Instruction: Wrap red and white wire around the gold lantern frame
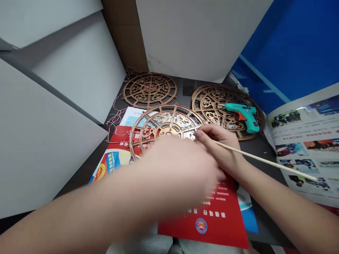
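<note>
A round openwork wooden disc [175, 108] lies on the papers in front of me, its near part covered by my hands. My right hand [224, 146] is closed around a thin pale stick [267, 160], whose free end points to the lower right. The stick's other end is by my fingertips, over the right part of the disc. My left hand [182, 169] reaches across the disc next to my right hand, blurred by motion. Its fingers are too smeared to tell what they hold, if anything. A red leaflet [222, 225] shows under both hands.
Another openwork disc [149, 88] lies at the back with thin strings [115, 116] beside it. Stacked discs [209, 102] at the back right carry a teal glue gun [245, 114]. White panels [66, 70] stand left and behind; an open booklet [304, 141] is right.
</note>
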Demonstrator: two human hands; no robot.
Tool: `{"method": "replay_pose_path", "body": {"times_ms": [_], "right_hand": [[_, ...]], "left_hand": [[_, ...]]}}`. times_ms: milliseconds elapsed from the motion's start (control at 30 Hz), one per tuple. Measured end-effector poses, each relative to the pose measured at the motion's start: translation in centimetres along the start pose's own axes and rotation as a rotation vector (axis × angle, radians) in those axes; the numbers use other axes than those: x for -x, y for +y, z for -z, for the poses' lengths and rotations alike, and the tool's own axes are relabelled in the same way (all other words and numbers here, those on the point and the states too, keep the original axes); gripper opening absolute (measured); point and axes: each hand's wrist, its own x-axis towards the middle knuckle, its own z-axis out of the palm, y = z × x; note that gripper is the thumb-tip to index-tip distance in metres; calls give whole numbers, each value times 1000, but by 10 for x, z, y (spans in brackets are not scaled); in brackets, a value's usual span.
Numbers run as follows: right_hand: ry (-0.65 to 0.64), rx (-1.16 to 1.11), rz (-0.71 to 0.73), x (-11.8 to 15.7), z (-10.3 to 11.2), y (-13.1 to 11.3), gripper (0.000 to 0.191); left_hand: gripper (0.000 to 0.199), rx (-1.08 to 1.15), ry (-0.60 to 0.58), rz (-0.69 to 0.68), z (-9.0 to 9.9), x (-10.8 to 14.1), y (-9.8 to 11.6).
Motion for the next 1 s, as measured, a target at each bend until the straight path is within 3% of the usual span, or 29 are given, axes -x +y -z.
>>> {"method": "replay_pose_path", "body": {"times_ms": [33, 100, 133, 200, 333, 467, 633, 800, 1000], "right_hand": [[-14, 19, 8, 0, 0, 0, 26], [-77, 70, 53, 1, 0, 2, 23], [-106, 115, 99, 1, 0, 3, 21], [-143, 223, 210, 0, 0, 5, 19], [-152, 364, 348, -1, -4, 4, 13], [-167, 453, 359, 0, -12, 3, 6], [-161, 506, 318, 1, -15, -1, 2], [-53, 527, 237, -3, -23, -30, 5], [-182, 709, 34, -19, -47, -62, 11]], "left_hand": [[42, 64, -28, 219, 6, 1, -26], [41, 78, 157, 633, 7, 5, -76], [35, 54, 236, 771, 1, 7, -98], [30, 46, 257, 872, -15, 13, -130], [31, 98, 246, 908, -48, 19, -155], [34, 197, 232, 888, -61, 20, -162], [28, 313, 258, 906, -60, 21, -168], [22, 424, 372, 878, -48, 23, -163], [20, 517, 487, 842, -42, 24, -157]]}}
